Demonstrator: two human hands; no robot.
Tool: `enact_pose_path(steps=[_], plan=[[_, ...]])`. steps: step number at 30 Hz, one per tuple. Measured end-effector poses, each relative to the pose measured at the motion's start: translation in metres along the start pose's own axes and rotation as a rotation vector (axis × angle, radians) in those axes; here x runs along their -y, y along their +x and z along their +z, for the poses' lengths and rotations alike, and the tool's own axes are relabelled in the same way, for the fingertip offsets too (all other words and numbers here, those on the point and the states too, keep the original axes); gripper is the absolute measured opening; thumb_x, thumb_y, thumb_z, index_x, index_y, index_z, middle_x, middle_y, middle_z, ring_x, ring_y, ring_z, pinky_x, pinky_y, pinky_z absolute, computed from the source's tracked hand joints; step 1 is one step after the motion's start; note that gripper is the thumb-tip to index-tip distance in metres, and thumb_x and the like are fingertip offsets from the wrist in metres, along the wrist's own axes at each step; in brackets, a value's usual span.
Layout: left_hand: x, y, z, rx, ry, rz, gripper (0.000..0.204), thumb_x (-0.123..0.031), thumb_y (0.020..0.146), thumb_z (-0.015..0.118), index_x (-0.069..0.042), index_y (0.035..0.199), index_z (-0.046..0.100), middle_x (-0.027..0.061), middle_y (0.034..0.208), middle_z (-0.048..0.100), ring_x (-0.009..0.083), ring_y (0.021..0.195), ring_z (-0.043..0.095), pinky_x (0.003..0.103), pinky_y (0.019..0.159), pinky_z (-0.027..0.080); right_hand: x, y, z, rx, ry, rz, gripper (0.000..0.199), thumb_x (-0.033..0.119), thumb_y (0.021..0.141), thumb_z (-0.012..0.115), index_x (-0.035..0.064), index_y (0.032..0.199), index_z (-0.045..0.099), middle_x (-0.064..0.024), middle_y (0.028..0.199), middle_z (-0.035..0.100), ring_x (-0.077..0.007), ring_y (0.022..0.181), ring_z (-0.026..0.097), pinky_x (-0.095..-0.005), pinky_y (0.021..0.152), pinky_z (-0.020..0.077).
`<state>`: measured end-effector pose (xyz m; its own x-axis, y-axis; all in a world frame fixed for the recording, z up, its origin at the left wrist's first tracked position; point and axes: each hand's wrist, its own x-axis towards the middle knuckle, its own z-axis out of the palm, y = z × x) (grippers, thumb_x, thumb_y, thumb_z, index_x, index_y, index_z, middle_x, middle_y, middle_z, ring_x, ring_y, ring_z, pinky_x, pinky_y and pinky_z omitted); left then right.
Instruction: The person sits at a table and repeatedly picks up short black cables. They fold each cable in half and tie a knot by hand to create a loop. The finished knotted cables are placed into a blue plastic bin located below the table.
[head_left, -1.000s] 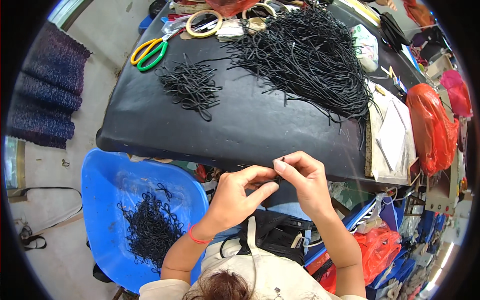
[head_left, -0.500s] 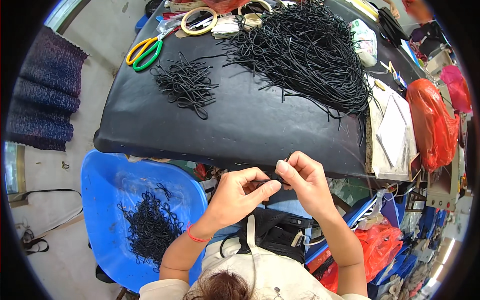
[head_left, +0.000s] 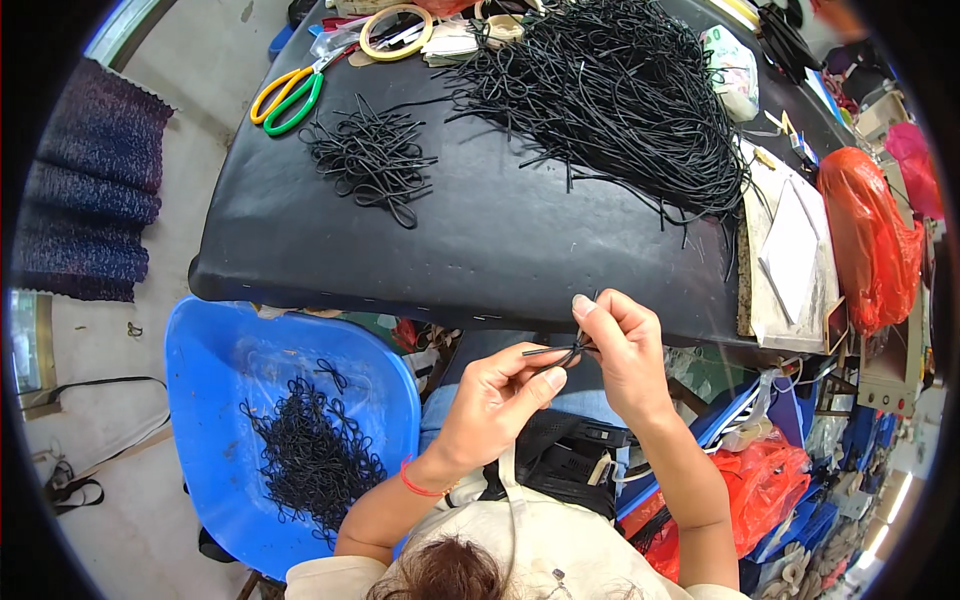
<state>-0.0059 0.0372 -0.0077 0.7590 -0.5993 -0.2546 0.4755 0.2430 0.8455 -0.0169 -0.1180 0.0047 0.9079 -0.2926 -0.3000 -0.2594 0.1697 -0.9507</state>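
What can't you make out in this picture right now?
All in the head view:
- Cord: gripped lengths hidden by the fingers; its crossing too small to tell if knotted.
- Tub: right wall partly hidden by the left forearm.
- Big pile: far end cut off by the picture's upper edge.

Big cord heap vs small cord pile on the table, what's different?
Size: the big cord heap covers far more of the tabletop than the small cord pile.
Shape: the heap trails many long strands and loose ends; the pile is mostly bent into loops.
Position: the heap lies right, the pile left, nearer the scissors.
Shared: both are thin black cord.
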Motion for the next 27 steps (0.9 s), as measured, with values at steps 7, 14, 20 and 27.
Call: enact_pose_path(steps=[7, 14, 20, 27], plan=[[-0.005, 0.016, -0.001, -0.05, 0.002, 0.065, 0.017, -0.012, 0.087, 0.059, 0.001, 0.098, 0.06, 0.0014, 0.081, 0.061, 0.0051, 0.073, 0.054, 0.02, 0.066, 0.045, 0.008, -0.007, 0.003, -0.001, -0.103, -0.095, 0.022, 0.021, 0.089, 0.056, 0.0028, 0.077, 0.056, 0.0037, 0.065, 0.051, -0.0027, 0.06, 0.044, -0.019, 0.053, 0.0371], [-0.012, 0.016, -0.006, -0.066, 0.087, 0.079, 0.015, -0.012, 0.086, 0.061, 0.001, 0.093, 0.061, 0.0018, 0.079, 0.061, 0.0059, 0.073, 0.055, 0.021, 0.066, 0.046, 0.009, -0.017, -0.013, 0.208, -0.023, 0.008, 0.015, 0.013, 0.085, 0.063, 0.0011, 0.092, 0.059, 0.0015, 0.077, 0.057, -0.0034, 0.07, 0.049, -0.0184, 0.061, 0.0401], [-0.005, 0.014, 0.005, -0.187, 0.184, 0.187, 0.014, -0.014, 0.086, 0.061, 0.001, 0.087, 0.06, 0.001, 0.074, 0.06, 0.0048, 0.067, 0.052, 0.02, 0.061, 0.044, 0.011, -0.025, -0.003, 0.165, -0.021, -0.081, 0.013, 0.007, 0.086, 0.06, -0.0016, 0.095, 0.059, -0.0005, 0.084, 0.056, -0.0044, 0.074, 0.049, -0.0187, 0.064, 0.0399], [0.001, 0.014, 0.005, -0.21, 0.181, 0.179, 0.017, -0.015, 0.087, 0.059, 0.001, 0.086, 0.061, 0.0006, 0.071, 0.059, 0.0044, 0.066, 0.051, 0.02, 0.059, 0.042, 0.009, -0.025, -0.014, 0.25, -0.15, -0.072, 0.018, 0.007, 0.087, 0.056, -0.0014, 0.103, 0.058, -0.0016, 0.087, 0.054, -0.0051, 0.077, 0.049, -0.0196, 0.067, 0.0407]])
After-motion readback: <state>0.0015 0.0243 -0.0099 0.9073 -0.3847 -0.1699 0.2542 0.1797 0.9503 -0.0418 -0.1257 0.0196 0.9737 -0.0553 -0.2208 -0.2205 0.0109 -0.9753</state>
